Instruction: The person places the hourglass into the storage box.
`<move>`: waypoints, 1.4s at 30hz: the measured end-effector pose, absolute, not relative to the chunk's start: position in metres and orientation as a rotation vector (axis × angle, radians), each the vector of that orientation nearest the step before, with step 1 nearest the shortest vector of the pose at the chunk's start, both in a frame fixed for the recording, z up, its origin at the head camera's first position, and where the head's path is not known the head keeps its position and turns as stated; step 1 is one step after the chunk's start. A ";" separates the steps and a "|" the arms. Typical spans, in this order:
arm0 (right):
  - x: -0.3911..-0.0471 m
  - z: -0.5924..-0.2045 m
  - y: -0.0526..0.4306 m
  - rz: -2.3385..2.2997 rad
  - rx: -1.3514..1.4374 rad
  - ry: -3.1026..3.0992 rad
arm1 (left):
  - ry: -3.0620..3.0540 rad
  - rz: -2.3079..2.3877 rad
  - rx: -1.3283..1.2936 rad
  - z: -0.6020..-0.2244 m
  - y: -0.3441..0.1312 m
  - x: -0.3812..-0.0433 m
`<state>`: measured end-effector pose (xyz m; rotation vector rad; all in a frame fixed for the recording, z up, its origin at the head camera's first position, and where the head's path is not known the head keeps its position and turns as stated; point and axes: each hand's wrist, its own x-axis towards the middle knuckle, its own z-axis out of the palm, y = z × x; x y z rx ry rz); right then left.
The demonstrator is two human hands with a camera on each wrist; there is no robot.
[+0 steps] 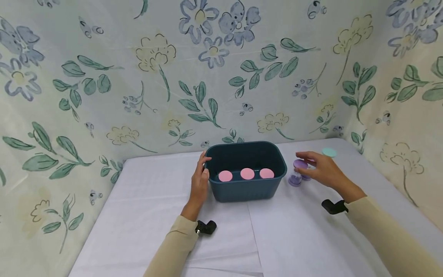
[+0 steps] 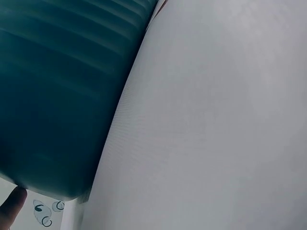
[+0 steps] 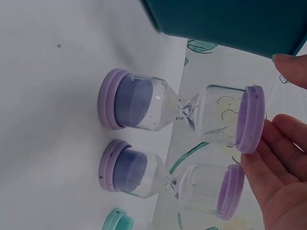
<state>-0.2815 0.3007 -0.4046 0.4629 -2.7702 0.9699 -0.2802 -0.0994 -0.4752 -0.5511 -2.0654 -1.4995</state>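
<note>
My left hand [image 1: 199, 182] rests against the left end of a dark teal bin [image 1: 247, 191], fingertips at its rim. In the left wrist view one fingertip [image 2: 14, 203] touches the edge of the bin's wall. My right hand [image 1: 325, 171] is around the purple top of an hourglass [image 3: 139, 103] standing upright right of the bin. In the right wrist view, its fingers are at the cap while the thumb [image 3: 292, 69] stands apart from it. Beside it is a second purple hourglass [image 3: 129, 170]. Purple sand lies in both lower bulbs.
Three pink round tops [image 1: 247, 174] show inside the bin; their lower parts are hidden by its front wall. A mint-green-topped item [image 1: 329, 152] stands behind the right hand. A white cloth [image 1: 149, 215] covers the table, and a floral curtain [image 1: 221, 77] hangs behind.
</note>
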 end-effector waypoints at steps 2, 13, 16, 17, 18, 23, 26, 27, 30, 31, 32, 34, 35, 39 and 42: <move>-0.280 -0.404 0.299 0.967 0.469 -2.766 | -2.064 -1.496 -0.549 -0.476 -0.100 -0.280; -0.275 -0.409 0.299 0.997 0.448 -2.790 | -2.075 -1.503 -0.546 -0.477 -0.100 -0.283; -0.274 -0.411 0.299 1.022 0.445 -2.792 | -2.074 -1.505 -0.544 -0.477 -0.101 -0.283; -0.274 -0.411 0.299 1.029 0.441 -2.791 | -2.075 -1.506 -0.543 -0.477 -0.101 -0.283; -0.273 -0.411 0.299 1.035 0.435 -2.793 | -2.076 -1.510 -0.542 -0.477 -0.101 -0.283; -0.272 -0.414 0.300 1.040 0.402 -2.823 | -2.058 -1.527 -0.560 -0.478 -0.101 -0.284; -0.273 -0.416 0.301 1.032 0.398 -2.834 | -2.060 -1.525 -0.559 -0.478 -0.101 -0.284; -0.273 -0.417 0.301 1.037 0.397 -2.835 | -2.062 -1.521 -0.557 -0.478 -0.101 -0.283; -0.273 -0.419 0.303 1.065 0.382 -2.834 | -2.066 -1.519 -0.555 -0.477 -0.100 -0.283; -0.273 -0.420 0.303 1.082 0.374 -2.834 | -2.066 -1.518 -0.555 -0.477 -0.100 -0.283; -0.274 -0.420 0.304 1.098 0.366 -2.836 | -2.062 -1.519 -0.559 -0.477 -0.100 -0.283; -0.274 -0.421 0.304 1.118 0.345 -2.842 | -2.052 -1.527 -0.572 -0.478 -0.100 -0.283; -0.274 -0.421 0.304 1.126 0.333 -2.846 | -2.049 -1.530 -0.577 -0.478 -0.101 -0.284; -0.274 -0.421 0.304 1.168 0.324 -2.841 | -2.046 -1.536 -0.584 -0.472 -0.100 -0.280; -0.274 -0.422 0.305 1.212 0.338 -2.831 | -2.051 -1.552 -0.579 -0.459 -0.097 -0.268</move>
